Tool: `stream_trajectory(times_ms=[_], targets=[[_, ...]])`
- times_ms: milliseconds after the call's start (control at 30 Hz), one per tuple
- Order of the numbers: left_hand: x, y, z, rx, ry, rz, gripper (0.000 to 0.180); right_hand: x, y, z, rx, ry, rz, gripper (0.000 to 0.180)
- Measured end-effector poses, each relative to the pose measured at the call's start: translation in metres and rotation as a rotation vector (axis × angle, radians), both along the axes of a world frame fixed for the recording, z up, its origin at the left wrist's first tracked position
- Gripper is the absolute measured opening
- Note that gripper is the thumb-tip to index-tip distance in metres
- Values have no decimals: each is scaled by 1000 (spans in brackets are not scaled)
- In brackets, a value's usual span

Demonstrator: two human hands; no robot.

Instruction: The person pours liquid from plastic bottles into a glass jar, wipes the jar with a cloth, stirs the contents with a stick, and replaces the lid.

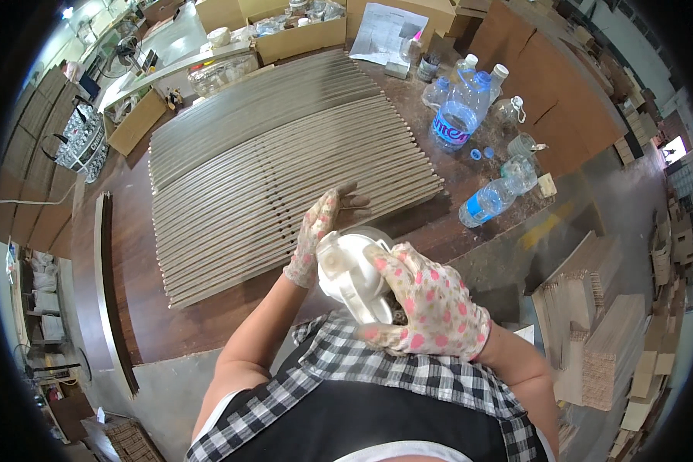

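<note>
My right hand (pixel 431 300), in a spotted work glove, is wrapped round the side of a white-lidded drinking bottle (pixel 353 266) with a broad loop on top. The bottle is held up close to my chest, and most of its body is hidden under the lid and the glove. Just beyond it, my left hand (pixel 325 219), gloved alike, has its fingers stretched out over the near edge of the strips. Whether its palm touches the bottle cannot be made out. Long grooved strips (pixel 285 169) lie side by side on the brown table (pixel 135 292) in front of me.
Several clear plastic bottles (pixel 489 202) and loose blue caps (pixel 482 153) occupy the table's right side. A paper sheet (pixel 386 34) and open cardboard boxes (pixel 300 45) sit at the back. One long strip (pixel 108 285) lies apart at left. Stacked boards (pixel 612 350) stand at right.
</note>
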State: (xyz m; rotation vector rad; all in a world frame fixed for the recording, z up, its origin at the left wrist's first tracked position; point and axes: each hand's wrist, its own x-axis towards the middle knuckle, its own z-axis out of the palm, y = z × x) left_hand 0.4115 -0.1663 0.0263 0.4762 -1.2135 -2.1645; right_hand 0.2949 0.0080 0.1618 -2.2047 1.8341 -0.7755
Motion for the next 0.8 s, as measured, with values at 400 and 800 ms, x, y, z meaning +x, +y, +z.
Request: stream_trajectory(times_ms=[400,800], targets=[[17,10,6,-336,-172,147,59,-54,-6,3,-262,-186,174,35],[36,14,-17,-312,25,271,75,-119,19,-115,-58,-1612,-793,24]])
